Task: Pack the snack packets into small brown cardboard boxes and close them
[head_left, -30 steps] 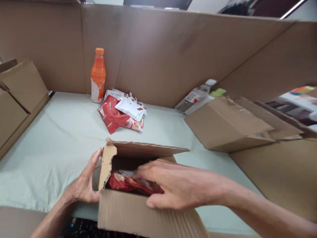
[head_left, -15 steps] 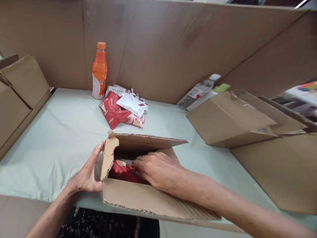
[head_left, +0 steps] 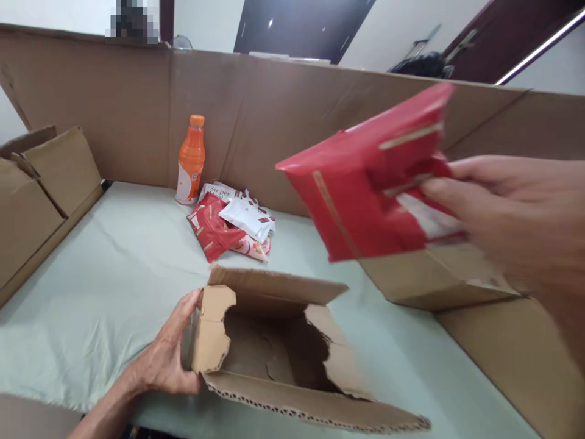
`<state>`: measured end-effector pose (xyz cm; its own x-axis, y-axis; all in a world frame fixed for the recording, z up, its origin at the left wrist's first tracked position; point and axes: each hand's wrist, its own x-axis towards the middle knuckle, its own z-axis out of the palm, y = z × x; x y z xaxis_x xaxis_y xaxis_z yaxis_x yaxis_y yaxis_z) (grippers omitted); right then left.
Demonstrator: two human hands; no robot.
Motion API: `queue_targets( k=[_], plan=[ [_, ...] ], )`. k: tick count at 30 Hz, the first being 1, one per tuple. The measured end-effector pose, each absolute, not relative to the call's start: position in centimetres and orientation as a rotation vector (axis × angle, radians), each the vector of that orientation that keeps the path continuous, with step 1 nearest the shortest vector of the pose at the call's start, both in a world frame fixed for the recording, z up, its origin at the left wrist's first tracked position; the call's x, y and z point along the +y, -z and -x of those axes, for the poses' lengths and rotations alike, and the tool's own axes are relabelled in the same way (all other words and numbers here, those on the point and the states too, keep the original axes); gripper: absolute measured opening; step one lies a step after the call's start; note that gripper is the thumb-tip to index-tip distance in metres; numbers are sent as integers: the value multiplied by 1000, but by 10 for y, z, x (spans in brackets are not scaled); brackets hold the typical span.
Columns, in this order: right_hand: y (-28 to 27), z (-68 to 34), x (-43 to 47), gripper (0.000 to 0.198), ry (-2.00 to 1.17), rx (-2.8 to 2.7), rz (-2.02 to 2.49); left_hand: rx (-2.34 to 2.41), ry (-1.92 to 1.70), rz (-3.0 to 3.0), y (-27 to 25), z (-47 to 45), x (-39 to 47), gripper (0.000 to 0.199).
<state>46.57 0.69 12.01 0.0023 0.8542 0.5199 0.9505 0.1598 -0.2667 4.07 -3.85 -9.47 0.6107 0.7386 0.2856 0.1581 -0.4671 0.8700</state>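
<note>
My left hand [head_left: 170,350] grips the left end of an open cardboard box [head_left: 274,393], thumb at the near corner and fingers at the far one. The inside of the box shows bare cardboard, its torn flaps spread outward. High on the right, my right hand [head_left: 484,207] is closed on a red snack packet [head_left: 365,183] with gold stripes, pinched at its right end. A whitish patch shows beside my thumb. The hand is smeared by motion, and the packet hangs above the table, clear of the box.
An orange drink bottle [head_left: 191,161] stands upright at the back wall. Beside it lies a pile of packets, with a red packet [head_left: 212,228] and a white packet [head_left: 249,217]. Cardboard boxes stand at left [head_left: 68,171] and right [head_left: 512,341]; a tall cardboard wall [head_left: 283,122] closes the back.
My right hand has come out of the box and risen up and right, carrying the red snack packet. My left hand keeps its hold on the box. The view has tilted upward.
</note>
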Motion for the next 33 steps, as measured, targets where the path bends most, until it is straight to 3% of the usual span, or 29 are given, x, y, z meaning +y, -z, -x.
queue_targets(
  k=[3, 8, 14, 20, 28, 33],
  plan=[
    [-114, -415, 53, 34, 363, -1710, 1710, 734, -858, -1955, 101, -41, -40, 130],
    [-70, -366, 80, 35, 50, -2014, 1575, 911, -1003, -1862, 95, -13, -52, 121],
    [56, -401, 31, 37, -175, -2016, 1656, 1395, -1432, -1744, 57, 58, -30, 113],
    [169, -424, -25, 42, -97, -1830, 1796, 1875, -1715, -1676, 56, 91, 66, 121],
    [203, -426, -31, 42, 107, -1794, 1707, 2127, -1614, -1494, 53, 78, 187, 112],
    [188, -410, -29, 40, 169, -1724, 1683, 2122, -1460, -1452, 64, 50, 191, 103]
  ],
)
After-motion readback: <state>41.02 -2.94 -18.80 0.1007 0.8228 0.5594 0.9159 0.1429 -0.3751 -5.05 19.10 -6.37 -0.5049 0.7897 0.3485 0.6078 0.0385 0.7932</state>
